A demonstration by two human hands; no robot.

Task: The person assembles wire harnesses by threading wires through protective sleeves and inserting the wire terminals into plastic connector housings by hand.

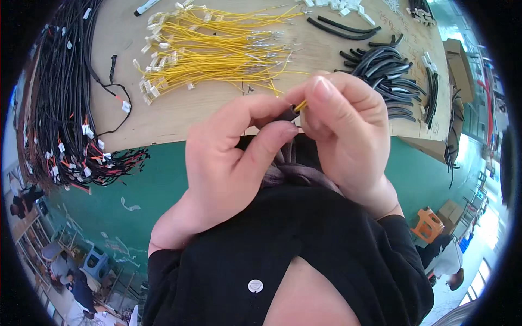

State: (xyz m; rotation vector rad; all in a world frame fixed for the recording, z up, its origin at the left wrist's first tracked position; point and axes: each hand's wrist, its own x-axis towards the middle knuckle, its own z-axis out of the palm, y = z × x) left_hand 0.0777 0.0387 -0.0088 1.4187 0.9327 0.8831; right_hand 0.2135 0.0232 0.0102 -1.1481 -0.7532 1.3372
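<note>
My left hand pinches a short black tube piece between thumb and forefinger. My right hand pinches a thin yellow wire whose end meets the tube's open end. Both hands are held close together just above the front edge of the wooden table. Most of the tube and wire is hidden by my fingers.
A pile of yellow wires with white connectors lies on the table behind my hands. Black tube pieces are heaped to the right. A thick bundle of black wire harnesses hangs off the left edge. Green floor below; people work at lower left.
</note>
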